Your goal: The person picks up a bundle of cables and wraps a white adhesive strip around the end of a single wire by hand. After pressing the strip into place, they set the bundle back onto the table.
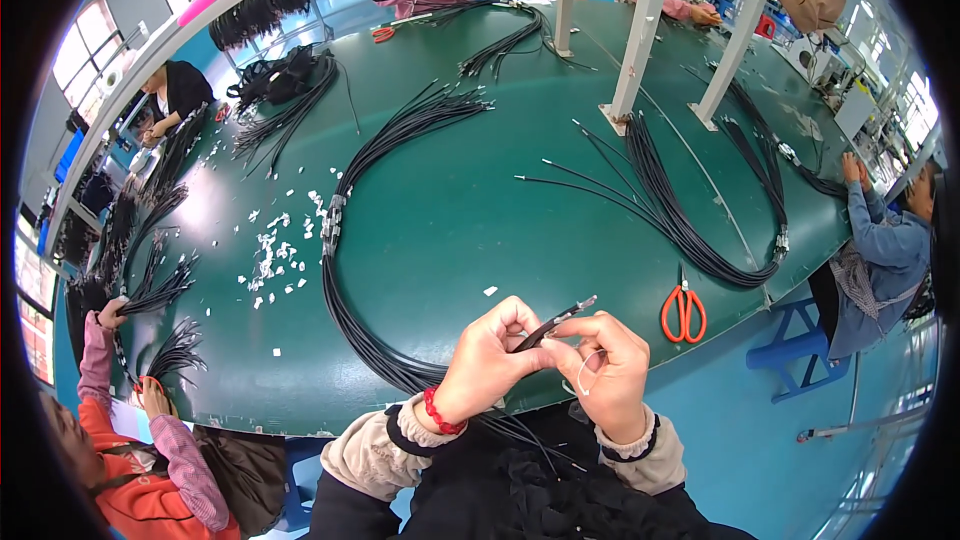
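My left hand (pixel 487 358), with a red bead bracelet at the wrist, pinches a thin black cable (pixel 553 322) near its end. My right hand (pixel 603 365) grips the same cable just below the metal tip and also holds a small white loop (pixel 583 372). Both hands hover over the near edge of the green table (pixel 450 230). A long bundle of black cables (pixel 345 290) curves from the table's middle down to my lap. Small white scraps (pixel 270 255) lie scattered to its left.
Orange-handled scissors (pixel 683 312) lie right of my hands. Another black cable bundle (pixel 680 210) loops at the right. White frame posts (pixel 640 30) stand on the table. Several people work around the table: one at lower left, one at right, one at the far side.
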Demonstrator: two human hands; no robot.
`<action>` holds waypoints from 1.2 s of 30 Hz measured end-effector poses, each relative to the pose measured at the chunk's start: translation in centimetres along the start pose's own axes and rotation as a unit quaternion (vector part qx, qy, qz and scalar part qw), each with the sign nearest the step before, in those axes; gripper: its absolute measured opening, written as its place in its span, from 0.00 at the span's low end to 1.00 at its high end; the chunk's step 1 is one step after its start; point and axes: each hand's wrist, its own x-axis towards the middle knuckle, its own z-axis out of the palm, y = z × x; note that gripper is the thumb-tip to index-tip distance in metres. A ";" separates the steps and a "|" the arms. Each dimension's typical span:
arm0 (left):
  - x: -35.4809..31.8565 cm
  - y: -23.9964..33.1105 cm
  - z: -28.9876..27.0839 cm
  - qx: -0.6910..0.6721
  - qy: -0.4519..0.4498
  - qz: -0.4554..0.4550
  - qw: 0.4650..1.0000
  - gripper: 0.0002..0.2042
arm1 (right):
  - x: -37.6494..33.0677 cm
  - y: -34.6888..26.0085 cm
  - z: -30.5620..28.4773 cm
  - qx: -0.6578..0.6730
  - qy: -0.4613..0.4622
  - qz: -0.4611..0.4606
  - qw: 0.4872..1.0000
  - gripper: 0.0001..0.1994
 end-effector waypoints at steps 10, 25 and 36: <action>-0.6 0.5 -1.4 -0.103 -0.008 -0.004 0.995 0.08 | -0.5 1.8 1.6 0.086 0.028 0.048 0.995 0.10; -3.1 2.0 -3.5 -0.099 0.053 0.021 0.993 0.09 | 1.2 1.1 3.7 0.140 -0.085 -0.007 0.986 0.10; -3.6 1.7 -3.9 -0.093 0.052 0.043 0.993 0.09 | 0.9 0.8 4.2 0.131 -0.141 0.020 0.981 0.09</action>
